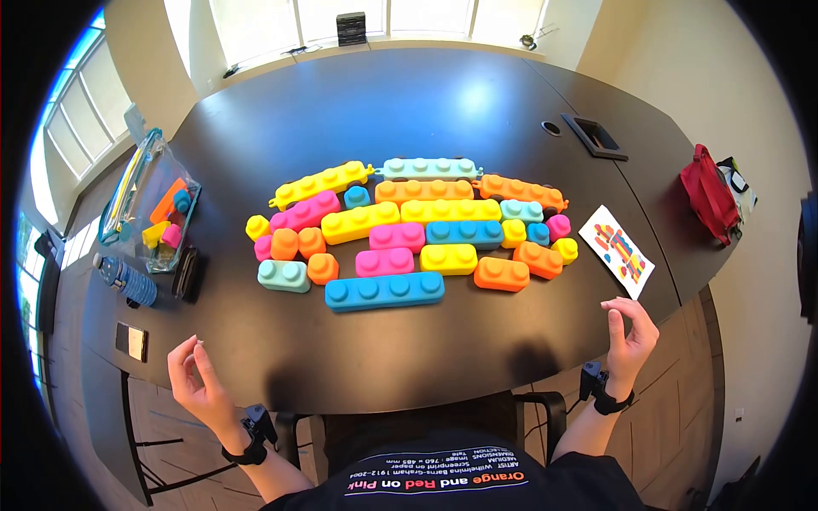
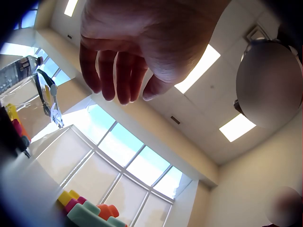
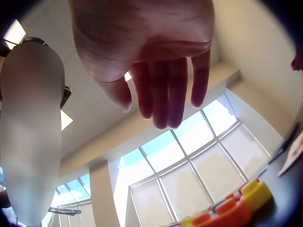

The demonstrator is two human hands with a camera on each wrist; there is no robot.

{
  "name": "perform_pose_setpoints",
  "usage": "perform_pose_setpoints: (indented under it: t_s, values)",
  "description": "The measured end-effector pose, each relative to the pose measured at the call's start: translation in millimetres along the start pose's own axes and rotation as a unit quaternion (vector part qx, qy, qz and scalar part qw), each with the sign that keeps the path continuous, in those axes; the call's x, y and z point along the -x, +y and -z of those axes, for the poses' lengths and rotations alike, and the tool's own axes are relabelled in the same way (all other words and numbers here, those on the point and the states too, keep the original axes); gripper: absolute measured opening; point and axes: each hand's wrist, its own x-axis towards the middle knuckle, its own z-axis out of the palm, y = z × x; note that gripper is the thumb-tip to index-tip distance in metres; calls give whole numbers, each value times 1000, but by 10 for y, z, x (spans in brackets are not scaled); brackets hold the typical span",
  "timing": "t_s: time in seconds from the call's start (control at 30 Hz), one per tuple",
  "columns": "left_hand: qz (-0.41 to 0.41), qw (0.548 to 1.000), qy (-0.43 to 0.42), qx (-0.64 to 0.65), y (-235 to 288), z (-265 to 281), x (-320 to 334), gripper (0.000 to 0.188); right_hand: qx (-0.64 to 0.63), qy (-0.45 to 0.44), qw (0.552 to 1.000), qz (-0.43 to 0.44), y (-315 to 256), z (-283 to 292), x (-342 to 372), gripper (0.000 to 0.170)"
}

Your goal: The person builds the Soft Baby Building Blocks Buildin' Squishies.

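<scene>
Head view: at the near side of a dark table (image 1: 383,345), a left hand (image 1: 203,387) and a right hand (image 1: 630,342), both raised, fingers loosely bent, nothing held. Between and beyond them on the table, close-set coloured blocks (image 1: 396,238) in rough rows, with a long blue block (image 1: 383,294) nearest and wheeled pieces (image 1: 428,169) farthest, end to end. By the right fingertips, a printed card (image 1: 618,253); farther right, a red bag (image 1: 709,196). At left, a bottle (image 1: 126,281), a dark case (image 1: 186,274), a clear bag (image 1: 158,213).

Left wrist view: slack fingers, empty; blocks low down, windows (image 2: 135,153) behind.

Right wrist view: likewise slack and empty; yellow and orange blocks at lower right.
</scene>
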Motion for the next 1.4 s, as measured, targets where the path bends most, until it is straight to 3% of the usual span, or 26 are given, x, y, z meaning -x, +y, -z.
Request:
perform_pose_setpoints:
  t_s: [0.13, 0.63, 1.1, 1.17, 1.27, 1.4]
  values:
    - [-3, 1000, -17, -2, 2, -60, 17, 12, -21, -19, 999, -36, -87, -44, -15, 9]
    - [-24, 998, -55, 15, 160, -206, 76, 9, 7, -40, 999, 32, -61, -114, -48, 10]
    - [-41, 997, -66, 15, 139, -221, 14, 8, 2, -54, 998, 20, -52, -135, -29, 11]
    - [-45, 993, -78, 72, 120, -234, -179, 9, -3, -47, 999, 17, -52, -137, -46, 11]
    - [-159, 979, -123, 16, 450, -332, -834, 12, -9, -56, 998, 13, -96, -147, -128, 9]
    - [-291, 929, -221, -50, 603, -1072, -1696, 20, -11, -89, 994, 63, -187, -232, -259, 11]
